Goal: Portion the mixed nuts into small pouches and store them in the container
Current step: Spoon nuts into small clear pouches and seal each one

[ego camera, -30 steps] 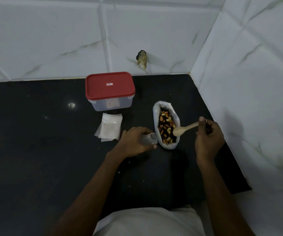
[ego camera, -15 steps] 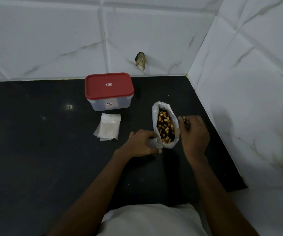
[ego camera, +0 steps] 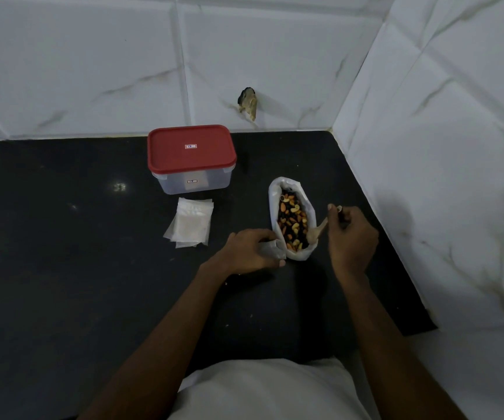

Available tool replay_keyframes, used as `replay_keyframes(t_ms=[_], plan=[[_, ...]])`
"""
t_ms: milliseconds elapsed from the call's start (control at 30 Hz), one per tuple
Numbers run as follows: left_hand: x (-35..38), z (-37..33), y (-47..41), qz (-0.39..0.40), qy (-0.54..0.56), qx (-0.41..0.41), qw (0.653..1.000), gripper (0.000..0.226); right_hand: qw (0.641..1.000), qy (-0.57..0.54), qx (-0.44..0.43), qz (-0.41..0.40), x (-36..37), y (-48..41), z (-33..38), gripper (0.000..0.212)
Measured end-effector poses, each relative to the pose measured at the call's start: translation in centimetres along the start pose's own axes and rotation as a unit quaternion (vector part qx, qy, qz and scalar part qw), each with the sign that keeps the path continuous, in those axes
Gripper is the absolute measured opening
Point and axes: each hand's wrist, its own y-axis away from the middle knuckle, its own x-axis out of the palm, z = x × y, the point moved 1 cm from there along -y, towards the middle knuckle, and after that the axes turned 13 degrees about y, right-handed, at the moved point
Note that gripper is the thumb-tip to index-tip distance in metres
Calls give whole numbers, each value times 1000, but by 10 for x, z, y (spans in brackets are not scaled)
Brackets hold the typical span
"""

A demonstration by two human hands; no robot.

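A white bag of mixed nuts (ego camera: 291,221) lies open on the black counter (ego camera: 62,268). My right hand (ego camera: 352,237) grips a pale wooden spoon (ego camera: 317,230) whose bowl dips into the nuts at the bag's right side. My left hand (ego camera: 252,251) holds a small clear pouch (ego camera: 273,248) just left of the bag's near end. A stack of empty pouches (ego camera: 191,222) lies to the left. Behind it stands a clear container with a red lid (ego camera: 191,157), closed.
White marble-tiled walls close off the back and the right side, meeting in a corner behind the bag. A small brownish object (ego camera: 248,104) sticks to the back wall. The counter's right edge runs diagonally past my right hand.
My right hand came in toward the bag and turned the spoon down; its bowl, earlier held above the bag, now sits in the nuts. My left hand stayed put with the pouch.
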Motion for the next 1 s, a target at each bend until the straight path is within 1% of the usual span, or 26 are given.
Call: replay_keyframes(t_ms=[133, 167, 233, 333, 367, 433, 567, 667, 767, 833, 933, 1000], plan=[[1, 2, 1, -3, 13, -2, 1000, 64, 994, -76, 84, -1, 1, -7, -12, 24], [2, 2, 1, -4, 9, 1, 1000, 63, 992, -88, 89, -3, 1, -4, -13, 23], [3, 1, 1, -4, -1, 13, 1000, 60, 995, -78, 53, 7, -2, 9, -6, 20], [3, 1, 1, 2, 5, 23, 1000, 56, 997, -15, -58, 48, -4, 27, 8, 13], [3, 1, 1, 1, 9, 22, 1000, 56, 995, 8, -82, 51, -5, 28, 10, 14], [4, 2, 2, 3, 22, 17, 1000, 58, 995, 28, -85, 41, -8, 21, 9, 16], [3, 1, 5, -17, 37, 30, 999, 57, 999, 8, -39, 7, -12, 11, 4, 18], [1, 0, 5, -17, 33, 24, 999, 59, 998, -40, 36, 31, -8, 4, 0, 15], [2, 1, 1, -1, 27, 28, 999, 55, 979, -129, 146, 56, -1, -5, -16, 17], [1, 1, -2, 5, 30, 24, 999, 51, 963, -168, 200, 65, 3, -3, -25, 20], [0, 1, -2, 10, 36, 22, 999, 51, 944, -203, 246, 88, 9, 6, -29, 20], [0, 2, -2, 13, 35, 17, 999, 53, 941, -203, 250, 108, 13, 13, -27, 17]])
